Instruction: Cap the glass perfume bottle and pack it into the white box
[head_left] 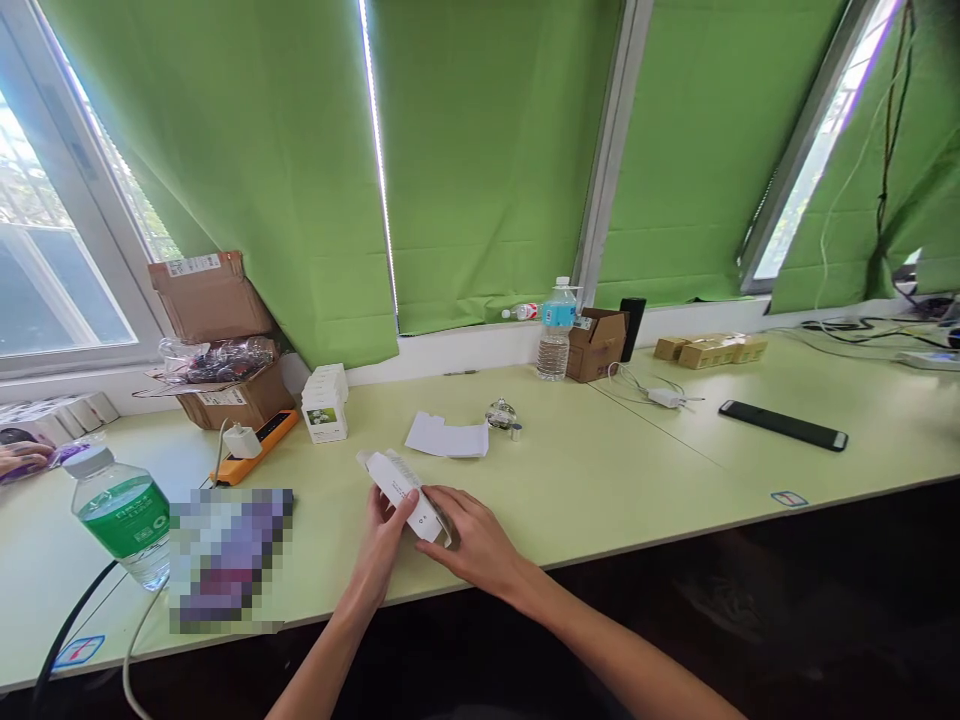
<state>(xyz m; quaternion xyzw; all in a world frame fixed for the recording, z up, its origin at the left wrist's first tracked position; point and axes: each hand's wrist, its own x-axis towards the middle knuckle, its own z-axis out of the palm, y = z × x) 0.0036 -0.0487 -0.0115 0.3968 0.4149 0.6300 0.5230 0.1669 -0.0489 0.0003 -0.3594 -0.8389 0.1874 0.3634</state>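
Between my two hands, just above the front part of the table, is a small white carton [405, 492] with printed text, tilted, its end flaps standing out. My left hand [384, 530] grips its near left side, thumb lying along the face. The fingers of my right hand [469, 540] close on the carton's right end. Beyond it a folded white paper insert [448, 437] lies on the table. Right of the insert sit a clear, shiny small object [500, 413] and a small cylindrical piece [516, 432], both too small to name.
White boxes [325, 405] stand in a row beside an orange power strip [253, 450]. A green-labelled bottle [120, 515] is at left, near another person's hand [24, 458]. A water bottle [556, 335], brown carton [598, 345] and black phone-like slab [784, 425] are to the right.
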